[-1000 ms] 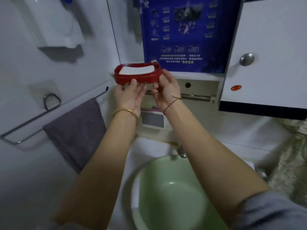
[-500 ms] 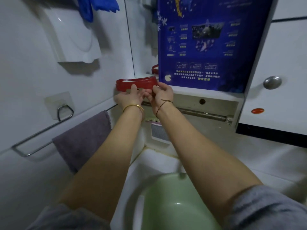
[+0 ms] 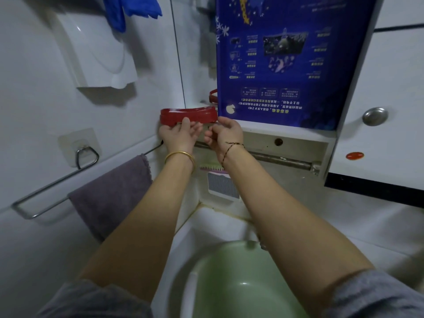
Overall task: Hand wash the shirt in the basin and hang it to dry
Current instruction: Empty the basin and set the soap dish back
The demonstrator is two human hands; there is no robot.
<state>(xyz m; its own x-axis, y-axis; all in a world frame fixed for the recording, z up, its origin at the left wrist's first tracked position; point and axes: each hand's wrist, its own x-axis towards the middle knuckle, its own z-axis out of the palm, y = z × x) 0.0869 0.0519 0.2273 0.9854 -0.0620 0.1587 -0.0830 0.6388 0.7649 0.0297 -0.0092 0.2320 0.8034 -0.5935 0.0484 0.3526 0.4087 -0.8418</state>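
The left hand (image 3: 181, 135) is reaching up with its fingers nearly straight and spread, the thumb pressing against the lower front of the red soap dish (image 3: 189, 115). The right hand (image 3: 228, 134) is hanging just under the dish's right end with its fingers loosely curled round nothing. I cannot tell whether its thumb is touching the dish.

Half a second ago both hands were pinching the dish's front with fingertips close together. Now the right hand is drawing off to the right, and the left is opening flat. A second ago the dish was being held up in the air with white soap showing. Now it is lying level at the foot of the mirror.

There are two hands and one dish. A gold bangle (image 3: 181, 156) is circling the left wrist and a dark cord (image 3: 231, 148) the right. Well below the dish, one green basin (image 3: 243, 285) is sitting in the white sink (image 3: 183, 244). Below and left of the dish, one purple towel (image 3: 110, 200) is hanging on one metal rail (image 3: 46, 193). Just right of the dish, one blue poster (image 3: 286, 60) is standing upright. Above and left of the dish, one white dispenser (image 3: 98, 53) is hanging on the wall.
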